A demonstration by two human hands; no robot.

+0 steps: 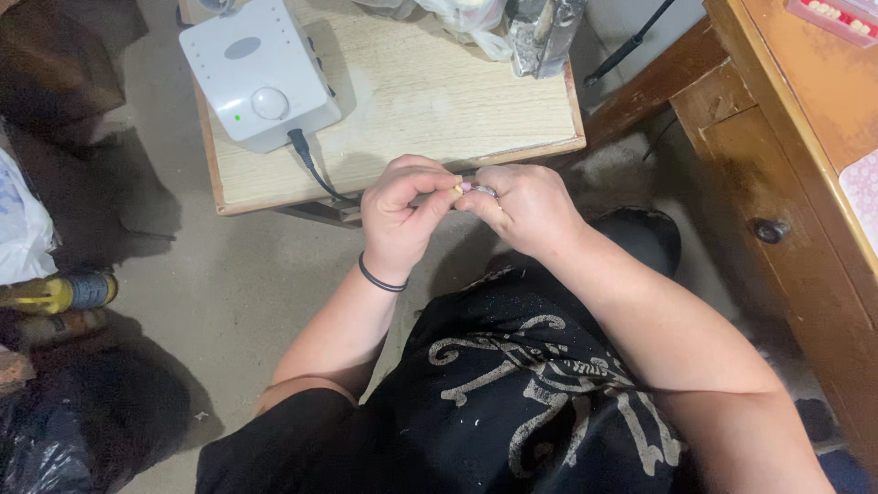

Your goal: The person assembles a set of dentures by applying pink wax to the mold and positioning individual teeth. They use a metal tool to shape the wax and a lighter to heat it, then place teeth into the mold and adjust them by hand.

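Where both hands meet below the edge of one pale wooden worktop (412, 101): left hand (400, 218) and right hand (523, 209), fingers curled shut, pinching one small pinkish object (466, 187). One white, smooth, rounded control box (259, 71) with one black cable (311, 169).

I count two hands of mine, my left hand (400, 215) and my right hand (523, 209), pinching one small pinkish piece (465, 187) between their fingertips; one black band (379, 279) on my left wrist; one ring (485, 191) on my right hand; one small wooden surface (439, 101); one white control box (259, 69) on it, with one round knob (269, 102) and one black cable (315, 169) plugged in; one crumpled clear bag (471, 20) at the far edge; one wooden cabinet (786, 165) to my right, with one dark knob (770, 230); one tray of small pale pieces (837, 16) on top, too small to count.
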